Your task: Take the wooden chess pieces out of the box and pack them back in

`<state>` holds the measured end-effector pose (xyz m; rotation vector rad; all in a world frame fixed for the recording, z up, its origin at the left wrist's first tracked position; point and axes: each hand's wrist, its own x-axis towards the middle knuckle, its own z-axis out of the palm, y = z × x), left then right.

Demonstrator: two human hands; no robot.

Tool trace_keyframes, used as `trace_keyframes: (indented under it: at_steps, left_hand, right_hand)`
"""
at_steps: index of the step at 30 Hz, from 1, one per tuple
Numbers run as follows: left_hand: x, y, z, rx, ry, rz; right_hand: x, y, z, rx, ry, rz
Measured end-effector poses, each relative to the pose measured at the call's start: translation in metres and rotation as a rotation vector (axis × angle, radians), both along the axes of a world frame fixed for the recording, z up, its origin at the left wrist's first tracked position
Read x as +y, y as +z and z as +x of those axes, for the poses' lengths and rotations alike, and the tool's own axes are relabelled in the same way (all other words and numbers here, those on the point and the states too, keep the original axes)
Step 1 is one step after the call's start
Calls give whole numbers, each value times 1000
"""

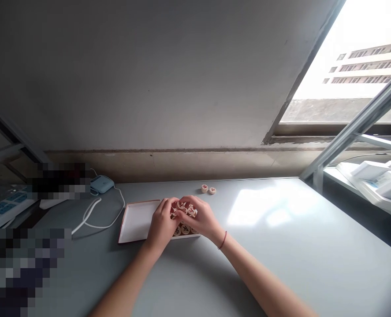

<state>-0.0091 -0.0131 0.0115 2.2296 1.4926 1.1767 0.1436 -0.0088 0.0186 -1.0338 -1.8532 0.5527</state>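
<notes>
A shallow white box (pixel 136 221) with a brown rim lies on the grey table (pixel 281 246). Its right part holds several round wooden chess pieces (pixel 185 229) with red or dark characters. Both my hands rest over those pieces. My left hand (pixel 161 224) curls its fingers onto the pieces at the box's middle. My right hand (pixel 200 218), a red string at its wrist, has its fingers bent around pieces near the top right. Two more pieces (pixel 208 189) lie on the table just beyond the box.
A white cable (pixel 99 218) runs from a small blue device (pixel 102 183) at the back left. A blue-buttoned power strip (pixel 0 207) sits at the far left. A metal window frame (pixel 357 127) and white boxes (pixel 377 176) stand at the right.
</notes>
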Motion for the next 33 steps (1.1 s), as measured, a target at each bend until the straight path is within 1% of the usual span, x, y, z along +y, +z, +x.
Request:
trace_keyframes:
  at_steps: [3,5,7,9,11,12,13,15,19,26,33]
  left_hand:
    - [-1,2,0,32,2,38]
    - [-1,2,0,56,-3,58]
    - [1,1,-2,78,-4,69]
    - [2,-2,-4,88,-4,79]
    - [3,-5,-5,95,-9,87]
    - [4,-6,-5,97,-11,86]
    - [4,-7,-6,101,-13,80]
    - [5,-9,-6,112,-11,70]
    - [5,-11,-5,129,-2,58]
    - [6,-11,-5,106,10,66]
    - [8,-11,-4,127,12,40]
  right_hand:
    - [-1,1,-4,30,-21,-8]
    - [8,-2,4,51,-69,5]
    - [22,-8,23,76,-185,11]
    - [37,-18,49,75,-365,-29]
    - [50,-31,75,-11,-538,-67]
    - [54,-37,86,-55,-592,-92]
    - [58,-43,94,-70,-614,-103]
    - [62,-52,103,-100,-616,-108]
    - [65,-62,100,-172,-558,-91]
    - [68,-65,97,-287,-566,-83]
    - [70,-65,94,-325,-567,-59]
